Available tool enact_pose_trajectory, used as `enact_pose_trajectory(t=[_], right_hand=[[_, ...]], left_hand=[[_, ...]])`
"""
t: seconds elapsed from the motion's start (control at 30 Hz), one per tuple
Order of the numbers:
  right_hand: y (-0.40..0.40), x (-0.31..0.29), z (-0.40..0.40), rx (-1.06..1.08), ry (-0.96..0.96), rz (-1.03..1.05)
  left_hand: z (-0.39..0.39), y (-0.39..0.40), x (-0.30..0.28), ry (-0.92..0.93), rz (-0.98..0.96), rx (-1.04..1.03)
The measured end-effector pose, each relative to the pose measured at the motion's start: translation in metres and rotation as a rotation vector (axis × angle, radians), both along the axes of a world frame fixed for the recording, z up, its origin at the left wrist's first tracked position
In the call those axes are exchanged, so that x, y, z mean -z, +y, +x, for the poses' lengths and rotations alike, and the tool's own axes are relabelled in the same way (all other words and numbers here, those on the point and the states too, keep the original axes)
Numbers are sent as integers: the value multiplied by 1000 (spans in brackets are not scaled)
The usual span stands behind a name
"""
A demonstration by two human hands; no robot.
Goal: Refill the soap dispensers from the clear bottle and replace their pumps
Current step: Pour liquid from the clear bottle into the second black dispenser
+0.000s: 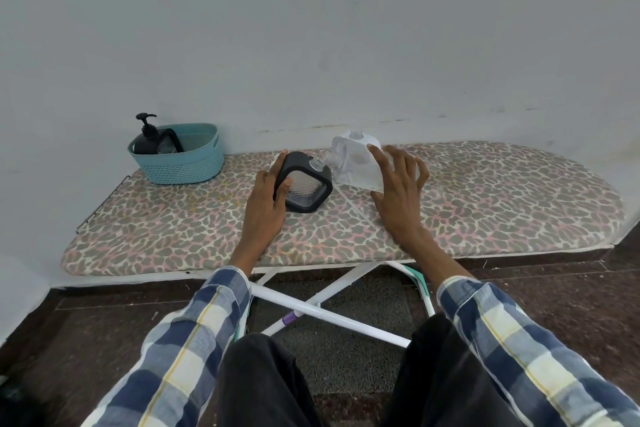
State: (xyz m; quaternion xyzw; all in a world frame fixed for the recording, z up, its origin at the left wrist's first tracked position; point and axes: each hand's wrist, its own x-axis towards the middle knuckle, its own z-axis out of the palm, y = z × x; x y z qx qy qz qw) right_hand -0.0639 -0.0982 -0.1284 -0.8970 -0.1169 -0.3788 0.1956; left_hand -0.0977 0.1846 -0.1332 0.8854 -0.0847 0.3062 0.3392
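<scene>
A black-framed soap dispenser [306, 185] stands tilted on the ironing board, its open neck without a pump. My left hand [268, 196] grips its left side. The clear bottle [353, 159] is tipped over, its mouth at the dispenser's neck. My right hand [398, 184] holds the bottle by its right side, fingers spread over it. A thin clear tube [356, 206] lies on the board below the bottle. In the teal basket [180, 163] stand a black dispenser with its pump [147, 135] on and another black-framed one [169, 142].
The ironing board [485, 204], in a leopard-print cover, runs left to right against a pale wall. The basket sits at its far left end. White crossed legs [325, 302] and a dark floor lie below, with my knees at the bottom.
</scene>
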Motion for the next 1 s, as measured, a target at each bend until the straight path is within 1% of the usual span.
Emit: enact_pose_trajectory(t=[0.2, 0.33, 0.53, 1.0], right_hand=[[2, -3, -2, 10, 112, -42], [-2, -6, -1, 3, 141, -92], [-6, -15, -1, 49, 105, -163], [-7, -30, 7, 81, 39, -255]], left_hand=[[0, 1, 1, -2, 25, -6], [1, 1, 1, -5, 46, -3], [0, 1, 2, -9, 43, -8], [1, 2, 2, 16, -7, -1]])
